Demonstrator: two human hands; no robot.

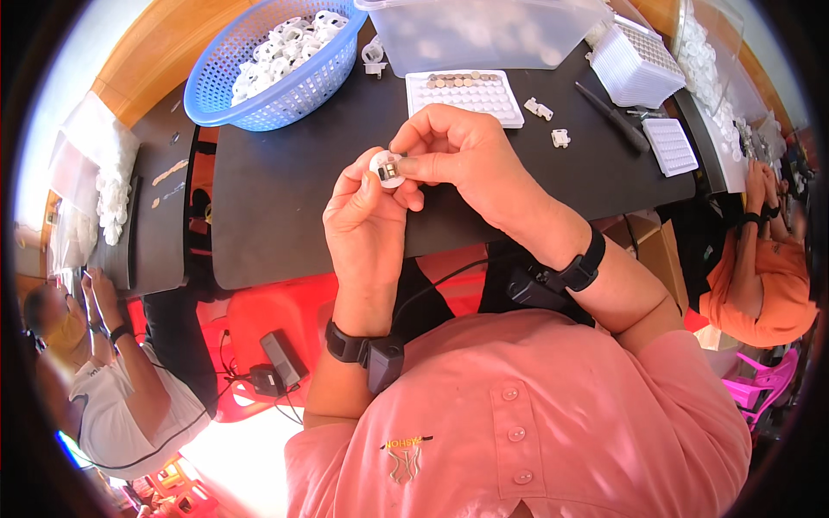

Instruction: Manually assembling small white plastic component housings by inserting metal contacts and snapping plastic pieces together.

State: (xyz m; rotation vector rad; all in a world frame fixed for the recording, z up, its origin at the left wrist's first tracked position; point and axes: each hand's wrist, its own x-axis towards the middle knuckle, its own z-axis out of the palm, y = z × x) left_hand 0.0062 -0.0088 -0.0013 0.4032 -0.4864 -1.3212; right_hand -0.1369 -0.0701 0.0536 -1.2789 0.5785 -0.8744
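Note:
Above the near part of the dark table, my left hand grips a small round white plastic part with metal pieces inside it. My right hand pinches at the right side of that same part, thumb and forefinger pressed together; whether a smaller piece sits between them I cannot make out. Just beyond my hands lies a white tray with rows of hollows, several of them filled with round brownish discs. Two small white plastic pieces rest to the right of the tray.
A blue basket full of white plastic parts stands at the far left, beside a translucent bin. To the right are a black-handled tool, stacked white trays and a small tray. Other people work at both sides.

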